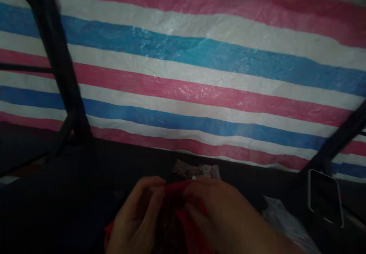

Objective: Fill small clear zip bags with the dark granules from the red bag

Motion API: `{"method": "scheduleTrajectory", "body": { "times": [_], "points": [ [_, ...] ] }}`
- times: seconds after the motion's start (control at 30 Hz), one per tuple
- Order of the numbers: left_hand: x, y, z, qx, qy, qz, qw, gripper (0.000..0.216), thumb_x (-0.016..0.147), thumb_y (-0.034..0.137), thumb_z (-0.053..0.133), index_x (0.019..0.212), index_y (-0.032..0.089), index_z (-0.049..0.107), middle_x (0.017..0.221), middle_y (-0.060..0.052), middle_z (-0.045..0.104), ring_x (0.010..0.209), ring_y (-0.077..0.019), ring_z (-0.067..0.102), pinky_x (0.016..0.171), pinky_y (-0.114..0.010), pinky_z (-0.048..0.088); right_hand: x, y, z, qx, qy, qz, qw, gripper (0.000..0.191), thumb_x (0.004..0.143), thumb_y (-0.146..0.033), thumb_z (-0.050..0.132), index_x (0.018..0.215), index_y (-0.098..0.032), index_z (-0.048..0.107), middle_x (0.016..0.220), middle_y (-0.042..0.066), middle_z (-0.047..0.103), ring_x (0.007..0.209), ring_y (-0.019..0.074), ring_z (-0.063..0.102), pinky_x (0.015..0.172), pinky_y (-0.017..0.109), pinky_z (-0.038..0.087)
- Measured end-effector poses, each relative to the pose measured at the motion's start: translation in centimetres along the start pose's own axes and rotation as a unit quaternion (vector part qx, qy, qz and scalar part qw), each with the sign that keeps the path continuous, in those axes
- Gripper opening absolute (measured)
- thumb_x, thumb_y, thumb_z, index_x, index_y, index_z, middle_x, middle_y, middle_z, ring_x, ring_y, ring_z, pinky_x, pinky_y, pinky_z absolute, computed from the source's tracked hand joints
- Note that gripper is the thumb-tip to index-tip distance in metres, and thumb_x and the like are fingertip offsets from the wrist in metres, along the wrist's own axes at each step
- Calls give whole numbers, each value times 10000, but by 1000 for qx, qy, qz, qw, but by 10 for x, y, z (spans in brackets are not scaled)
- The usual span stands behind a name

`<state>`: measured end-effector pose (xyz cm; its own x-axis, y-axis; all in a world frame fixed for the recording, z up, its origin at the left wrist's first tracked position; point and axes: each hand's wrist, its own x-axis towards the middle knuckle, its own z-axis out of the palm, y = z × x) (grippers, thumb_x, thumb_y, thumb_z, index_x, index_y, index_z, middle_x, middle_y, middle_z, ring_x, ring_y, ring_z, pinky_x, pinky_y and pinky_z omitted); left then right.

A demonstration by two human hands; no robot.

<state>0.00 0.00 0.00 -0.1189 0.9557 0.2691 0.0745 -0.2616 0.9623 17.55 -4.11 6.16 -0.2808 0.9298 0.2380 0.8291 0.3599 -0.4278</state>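
Observation:
At the bottom middle, a red bag (192,229) stands with its mouth spread, dark bits showing inside in the dim light. On the left of its opening, my left hand (140,212) pinches the rim between thumb and fingers. My right hand (217,208), a little smeared by motion, grips the rim on the other side. Just beyond the fingers lies a small clear plastic packet (187,169) with brownish contents. The lower part of the bag runs out of the frame.
A phone (326,197) rests at the right, near a crumpled clear plastic bag (286,221). A striped plastic sheet (200,90) hangs behind the dark surface. Dark frame posts stand at the left (61,63) and right (334,147).

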Motion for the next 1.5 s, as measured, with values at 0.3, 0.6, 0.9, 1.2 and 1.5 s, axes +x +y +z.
{"method": "scheduleTrajectory", "body": {
  "times": [0.3, 0.6, 0.9, 1.2, 1.5],
  "points": [
    [0, -14, 3, 12, -87, -49, 995, 391, 915, 622, 578, 991, 254, 687, 922, -19, 710, 869, -209, 698, 787, -265, 579, 26, 58, -14, -31, 3, 158, 987, 279, 936, -122, 579, 952, -238, 833, 980, 60, 831, 910, 224, 759, 792, 287, 494],
    [0, -12, 11, -7, -106, -50, 993, 336, 904, 574, 591, 956, 259, 697, 1004, -43, 757, 969, -248, 727, 840, -298, 572, 51, 115, 28, -31, 50, 279, 958, 245, 991, -296, 707, 1195, -161, 714, 1214, 121, 743, 1101, 274, 716, 932, 415, 565],
    [-6, -6, 17, -51, -142, -30, 988, 268, 926, 514, 634, 905, 260, 714, 885, -20, 747, 867, -213, 723, 758, -251, 562, 44, 96, 5, 179, 124, 245, 945, 249, 972, -313, 679, 1157, -146, 696, 842, 25, 729, 728, 185, 692, 651, 301, 543],
    [-14, -1, 26, -196, -208, -88, 954, 283, 868, 504, 758, 978, 244, 741, 946, -30, 801, 870, -195, 754, 828, -266, 603, 0, 0, 22, 327, 145, 61, 932, 459, 827, -121, 654, 1249, -297, 694, 884, -39, 709, 787, 146, 671, 734, 274, 525],
    [-5, 3, 24, -184, -208, -115, 954, 262, 780, 470, 822, 833, 224, 746, 910, -46, 842, 839, -216, 778, 806, -284, 599, -1, 8, 37, 327, 167, 70, 927, 470, 848, -82, 640, 1275, -274, 676, 880, -32, 741, 800, 150, 716, 761, 278, 568]
  ]
}}
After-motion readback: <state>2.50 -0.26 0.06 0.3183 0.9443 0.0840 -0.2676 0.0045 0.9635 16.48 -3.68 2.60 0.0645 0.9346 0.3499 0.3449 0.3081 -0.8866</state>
